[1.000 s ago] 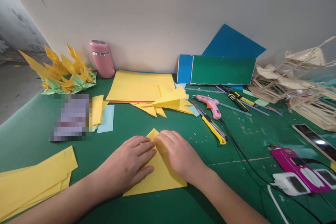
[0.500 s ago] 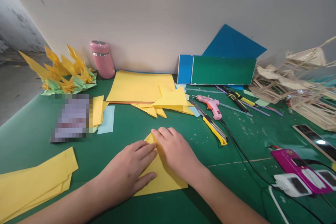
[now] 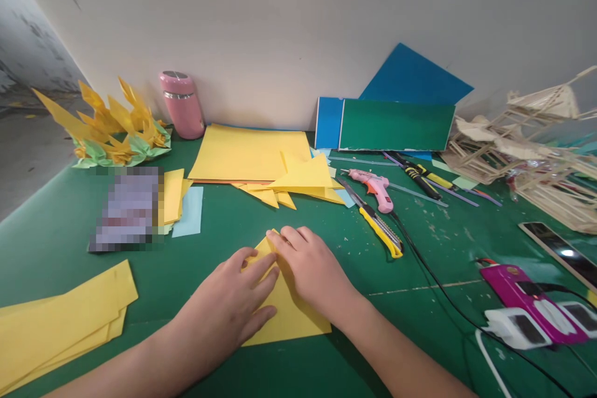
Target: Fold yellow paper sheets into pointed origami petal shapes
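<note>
my left hand (image 3: 228, 308) lies over the left side of a yellow paper (image 3: 293, 317), fingers loosely spread and thumb held apart from them, the fingertips on the sheet near its middle. my right hand (image 3: 314, 270) rests on the right side, its fingers close together and bent toward the pointed top; i can't tell whether they pinch the paper or only press on it. the paper lies on the green table (image 3: 326, 373) in front of me, point away from me, straight edge nearest me.

beyond it is a stack of big yellow sheets (image 3: 247, 152), with some folded yellow pieces (image 3: 305, 177) overlapping its right end. to the right lie a yellow knife (image 3: 380, 233) and, just beside it, a pink glue gun (image 3: 373, 183). on my left is a pile of yellow strips (image 3: 60, 317), and farther back a pink bottle (image 3: 181, 109) stands near the wall (image 3: 261, 31).
</note>
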Available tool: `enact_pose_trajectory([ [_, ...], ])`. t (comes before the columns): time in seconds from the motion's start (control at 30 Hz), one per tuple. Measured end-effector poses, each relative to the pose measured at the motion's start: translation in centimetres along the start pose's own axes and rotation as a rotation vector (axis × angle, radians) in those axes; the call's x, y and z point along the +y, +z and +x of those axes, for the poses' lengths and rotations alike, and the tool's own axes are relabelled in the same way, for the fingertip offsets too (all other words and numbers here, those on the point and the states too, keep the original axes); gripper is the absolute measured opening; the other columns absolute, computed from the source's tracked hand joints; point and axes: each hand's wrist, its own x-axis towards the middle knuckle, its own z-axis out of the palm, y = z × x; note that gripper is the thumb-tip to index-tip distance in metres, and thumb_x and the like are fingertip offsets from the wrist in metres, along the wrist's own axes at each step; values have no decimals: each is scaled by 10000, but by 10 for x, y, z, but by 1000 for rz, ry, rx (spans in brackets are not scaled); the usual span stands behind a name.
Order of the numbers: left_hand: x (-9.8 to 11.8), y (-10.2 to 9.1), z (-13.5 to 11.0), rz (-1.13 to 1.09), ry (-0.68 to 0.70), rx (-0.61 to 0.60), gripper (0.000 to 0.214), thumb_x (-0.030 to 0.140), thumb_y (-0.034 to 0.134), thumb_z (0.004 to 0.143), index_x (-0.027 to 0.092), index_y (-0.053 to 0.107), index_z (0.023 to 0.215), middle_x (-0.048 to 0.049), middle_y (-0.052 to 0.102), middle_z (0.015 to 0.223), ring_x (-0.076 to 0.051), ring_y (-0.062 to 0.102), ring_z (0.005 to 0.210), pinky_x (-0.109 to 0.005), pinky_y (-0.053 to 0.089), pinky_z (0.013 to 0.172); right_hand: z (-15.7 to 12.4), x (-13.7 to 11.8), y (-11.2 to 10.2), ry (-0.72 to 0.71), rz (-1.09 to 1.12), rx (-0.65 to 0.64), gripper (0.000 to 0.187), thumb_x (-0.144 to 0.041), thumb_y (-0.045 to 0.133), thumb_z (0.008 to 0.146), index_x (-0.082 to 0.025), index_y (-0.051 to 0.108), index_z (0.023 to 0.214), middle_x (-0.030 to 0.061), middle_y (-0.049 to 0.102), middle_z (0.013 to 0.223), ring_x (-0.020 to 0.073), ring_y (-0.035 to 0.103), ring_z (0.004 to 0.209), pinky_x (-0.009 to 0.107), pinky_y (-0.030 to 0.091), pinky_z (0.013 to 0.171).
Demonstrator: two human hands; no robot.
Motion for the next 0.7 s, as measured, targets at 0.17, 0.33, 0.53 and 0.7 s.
enact_pose_trajectory([
  [0.17, 6, 0, -3, 43, -123, -99, 347, 424, 572, 893, 211, 618, 1163, -127, 633, 1200, -309, 555, 1099, -395, 451, 778, 0, 1, 0, -10, 6, -9, 581, 21, 453, 791, -114, 464, 1357, 120, 595, 1177, 247, 512, 941, 379, 488, 779],
  [0.33, 9, -1, -5, 21, -222, -108, 395, 438, 610, 867, 239, 598, 1208, -163, 626, 1198, -304, 605, 965, -387, 468, 735, -1, 2, 0, -7, -6, -10, 586, 21, 465, 792, -130, 458, 1359, 115, 591, 1188, 240, 512, 950, 363, 484, 788],
  [0.53, 6, -4, -8, -18, -267, -135, 426, 461, 637, 844, 286, 598, 1231, -139, 629, 1092, -283, 599, 894, -367, 485, 712, 0, 1, -1, -1, -19, -33, 572, 16, 447, 815, -128, 452, 1368, 113, 593, 1167, 240, 510, 940, 365, 485, 778],
  [0.7, 5, -5, -10, -36, -250, -150, 429, 471, 586, 880, 282, 585, 1265, -97, 636, 990, -257, 590, 863, -336, 475, 707, 0, 1, -2, 5, -15, -41, 576, 20, 444, 819, -124, 441, 1376, 117, 589, 1168, 239, 507, 941, 373, 490, 783],
])
